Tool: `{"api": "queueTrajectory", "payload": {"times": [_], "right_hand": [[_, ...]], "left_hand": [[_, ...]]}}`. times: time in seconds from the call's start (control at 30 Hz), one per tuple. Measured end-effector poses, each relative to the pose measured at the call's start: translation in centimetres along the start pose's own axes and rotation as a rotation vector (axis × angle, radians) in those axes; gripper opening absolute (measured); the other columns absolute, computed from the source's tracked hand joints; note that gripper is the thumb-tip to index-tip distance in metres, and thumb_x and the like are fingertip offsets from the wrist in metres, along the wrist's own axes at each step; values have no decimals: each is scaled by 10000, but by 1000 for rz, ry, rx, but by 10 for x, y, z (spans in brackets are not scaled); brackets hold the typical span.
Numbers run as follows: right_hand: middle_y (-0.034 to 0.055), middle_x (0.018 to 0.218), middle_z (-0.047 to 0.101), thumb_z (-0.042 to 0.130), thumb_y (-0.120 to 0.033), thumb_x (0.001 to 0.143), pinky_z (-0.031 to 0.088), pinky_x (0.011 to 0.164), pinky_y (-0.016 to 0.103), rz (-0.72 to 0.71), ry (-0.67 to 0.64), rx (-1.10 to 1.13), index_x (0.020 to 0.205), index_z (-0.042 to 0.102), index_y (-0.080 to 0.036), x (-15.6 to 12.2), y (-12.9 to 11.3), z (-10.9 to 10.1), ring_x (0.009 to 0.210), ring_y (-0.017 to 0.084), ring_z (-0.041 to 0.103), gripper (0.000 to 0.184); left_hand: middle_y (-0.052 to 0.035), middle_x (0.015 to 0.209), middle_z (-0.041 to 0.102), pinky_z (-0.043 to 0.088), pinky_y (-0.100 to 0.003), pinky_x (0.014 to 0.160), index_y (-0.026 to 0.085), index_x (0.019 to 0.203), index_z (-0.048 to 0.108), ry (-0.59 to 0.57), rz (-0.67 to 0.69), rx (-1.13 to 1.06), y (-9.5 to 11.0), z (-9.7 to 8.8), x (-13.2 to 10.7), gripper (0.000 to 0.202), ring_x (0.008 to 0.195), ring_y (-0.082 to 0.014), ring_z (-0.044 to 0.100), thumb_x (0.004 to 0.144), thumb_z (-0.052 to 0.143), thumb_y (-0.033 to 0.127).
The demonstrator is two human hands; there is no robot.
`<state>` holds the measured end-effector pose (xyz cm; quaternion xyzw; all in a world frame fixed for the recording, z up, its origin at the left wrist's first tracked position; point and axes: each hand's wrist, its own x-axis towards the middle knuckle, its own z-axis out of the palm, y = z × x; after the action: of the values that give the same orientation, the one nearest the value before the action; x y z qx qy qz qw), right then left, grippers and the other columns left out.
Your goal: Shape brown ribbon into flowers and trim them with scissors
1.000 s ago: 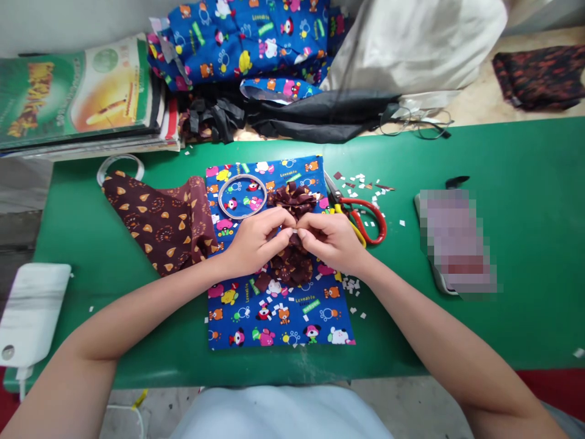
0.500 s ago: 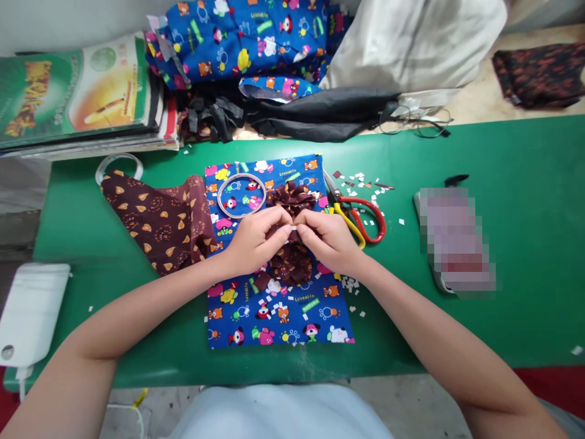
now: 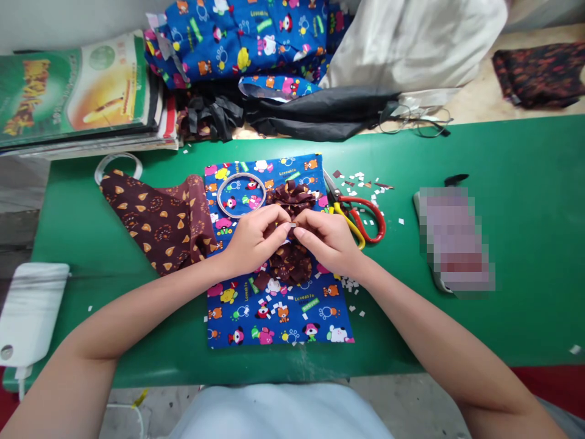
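Note:
My left hand (image 3: 253, 239) and my right hand (image 3: 328, 239) meet over a brown fabric flower (image 3: 292, 261) that lies on a blue cartoon-print cloth (image 3: 278, 311). Both hands have their fingertips pinched together on a tiny pale piece between them, too small to name. A second brown fabric flower (image 3: 295, 195) sits just beyond my fingers. A clear tape roll (image 3: 241, 194) rests on the cloth to the left of it. Small white scraps dot the cloth.
Red-and-yellow scissors (image 3: 359, 214) lie right of the cloth. Brown patterned fabric (image 3: 159, 219) lies to the left, a phone (image 3: 452, 241) to the right. Eyeglasses (image 3: 418, 122), piled fabrics (image 3: 256, 42) and stacked books (image 3: 77, 91) line the back of the green table (image 3: 525, 317). A white device (image 3: 30, 311) sits at the left edge.
My fingertips have shifted slightly and pinched closer together over the brown flower. Nothing else has moved.

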<state>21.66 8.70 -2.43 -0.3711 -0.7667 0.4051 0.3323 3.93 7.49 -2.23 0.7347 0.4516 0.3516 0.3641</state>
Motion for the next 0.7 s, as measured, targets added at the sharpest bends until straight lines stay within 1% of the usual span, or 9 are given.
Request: {"api": "queueTrajectory", "payload": {"times": [0.1, 0.23, 0.4, 0.7], "right_hand": [[-61, 535, 411, 525, -222, 846, 271, 487, 213, -2, 7, -23, 668, 491, -175, 0, 0, 1, 488, 65, 350, 186], [-51, 550, 444, 516, -204, 845, 288, 499, 212, 12, 28, -37, 670, 509, -167, 1, 0, 1, 499, 66, 372, 179], [-47, 569, 464, 507, -199, 852, 319, 529, 217, 14, 73, -24, 693, 515, -173, 1, 1, 1, 525, 75, 402, 161], [-43, 585, 478, 487, -194, 849, 330, 539, 224, 5, 52, -17, 709, 513, -177, 1, 1, 1, 530, 81, 412, 143]], "left_hand": [[30, 659, 528, 368, -231, 578, 178, 747, 507, 16, 6, -18, 0, 0, 0, 161, 577, -82, 443, 893, 481, 240], [38, 633, 514, 359, -222, 561, 176, 743, 509, 26, 24, -7, 0, 1, 0, 154, 556, -75, 432, 885, 494, 233], [39, 616, 494, 344, -209, 537, 169, 725, 509, -18, 59, 51, -1, 1, 0, 155, 547, -73, 422, 869, 507, 225], [36, 628, 499, 355, -218, 555, 174, 725, 502, -31, 40, 66, -1, 1, 0, 153, 567, -81, 434, 870, 493, 223]]}}
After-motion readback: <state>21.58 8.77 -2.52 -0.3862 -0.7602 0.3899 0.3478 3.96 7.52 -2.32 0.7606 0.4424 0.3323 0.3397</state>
